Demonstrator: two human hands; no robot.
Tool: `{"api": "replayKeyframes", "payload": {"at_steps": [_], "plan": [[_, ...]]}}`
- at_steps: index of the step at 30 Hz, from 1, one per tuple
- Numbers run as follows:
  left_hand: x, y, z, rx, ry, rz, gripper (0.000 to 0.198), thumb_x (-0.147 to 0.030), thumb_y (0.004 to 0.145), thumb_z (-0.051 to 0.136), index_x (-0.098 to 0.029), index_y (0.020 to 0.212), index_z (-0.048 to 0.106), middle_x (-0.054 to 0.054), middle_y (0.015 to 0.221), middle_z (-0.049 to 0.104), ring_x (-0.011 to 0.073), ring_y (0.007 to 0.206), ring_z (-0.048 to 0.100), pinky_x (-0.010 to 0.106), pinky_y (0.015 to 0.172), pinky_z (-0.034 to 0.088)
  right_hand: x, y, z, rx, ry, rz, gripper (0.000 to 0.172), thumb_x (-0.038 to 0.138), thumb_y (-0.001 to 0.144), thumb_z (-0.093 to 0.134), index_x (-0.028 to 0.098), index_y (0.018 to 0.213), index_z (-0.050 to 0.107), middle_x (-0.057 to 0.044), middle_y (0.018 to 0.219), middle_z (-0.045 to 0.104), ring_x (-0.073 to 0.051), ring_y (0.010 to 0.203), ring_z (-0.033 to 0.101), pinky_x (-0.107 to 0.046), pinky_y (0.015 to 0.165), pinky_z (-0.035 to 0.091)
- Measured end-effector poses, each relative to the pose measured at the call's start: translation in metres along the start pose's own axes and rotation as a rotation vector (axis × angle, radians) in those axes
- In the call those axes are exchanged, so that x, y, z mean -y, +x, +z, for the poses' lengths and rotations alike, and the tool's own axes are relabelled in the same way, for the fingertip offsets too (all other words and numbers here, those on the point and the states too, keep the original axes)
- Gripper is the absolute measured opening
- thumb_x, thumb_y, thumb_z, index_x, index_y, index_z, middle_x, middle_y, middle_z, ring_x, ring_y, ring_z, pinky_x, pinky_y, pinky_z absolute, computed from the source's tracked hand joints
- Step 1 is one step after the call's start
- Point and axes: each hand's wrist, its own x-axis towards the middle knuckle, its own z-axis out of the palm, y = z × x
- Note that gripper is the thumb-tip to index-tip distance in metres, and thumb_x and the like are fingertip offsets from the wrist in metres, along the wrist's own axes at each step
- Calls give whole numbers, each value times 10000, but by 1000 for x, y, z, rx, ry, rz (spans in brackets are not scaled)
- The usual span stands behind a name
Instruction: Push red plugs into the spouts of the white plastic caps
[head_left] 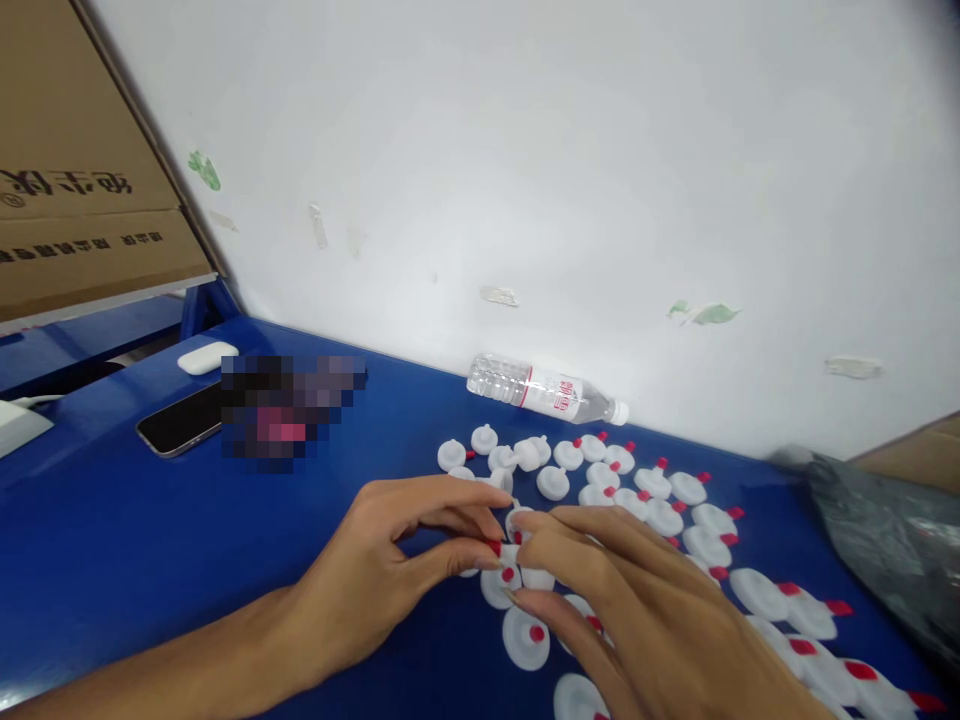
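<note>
My left hand [405, 560] reaches in from the left, its thumb and fingers pinched on a small red tip [494, 548]. Facing it, my right hand [637, 600] is closed, thumb and fingers around a white round plastic piece [537, 578] that its fingers partly hide. The red tip meets the white piece between the two hands, though I cannot tell how firmly they are joined. Under and around the fingers lie similar white discs; a white disc with a red tip [525, 640] rests just below. Plain white discs without red [553, 484] are grouped behind the hands.
Many red-tipped white discs [757, 595] spread to the right across the blue table [405, 420]. A clear water bottle [547, 392] lies by the wall. On the left are a phone [180, 418], a white case [208, 358] and a cardboard box [82, 150]. A dark plastic bag [892, 540] sits at right.
</note>
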Motion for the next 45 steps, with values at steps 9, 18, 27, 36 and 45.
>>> {"api": "replayKeyframes", "payload": {"at_steps": [9,18,27,36,45], "plan": [[-10,-6,-4,190,446,202,187,-112,1045,467,-181,957,617,5,841,658,136,747,569,258,723,461,12,-7,5,-105,-175,-46,239,115,969,531,220,1158,632,-54,1161,768,-223,1088,739,-319,881,646],[-16,-7,-3,188,421,209,243,-137,1056,383,-199,889,548,-23,761,597,115,656,551,220,637,460,21,2,4,-160,-170,-22,136,134,969,583,238,978,671,-18,1051,786,-162,976,753,-271,954,591],[-15,3,-12,211,446,385,213,-113,1028,459,-148,891,618,19,757,615,142,679,513,294,649,415,7,9,0,-44,-17,-95,236,130,1034,469,233,1044,681,14,1032,780,-150,893,722,-282,828,563],[13,4,-36,452,755,522,209,-246,823,484,-225,654,363,-13,581,417,162,502,315,375,494,203,-32,4,-15,122,-224,22,310,306,1097,367,238,1083,670,-5,1043,776,-209,908,744,-409,820,584],[25,-9,-18,576,909,566,154,-237,747,584,-193,620,509,11,571,493,162,493,389,368,463,269,-42,-2,-12,317,-217,56,357,225,1076,317,224,1045,673,-46,942,759,-233,824,734,-431,747,597]]}}
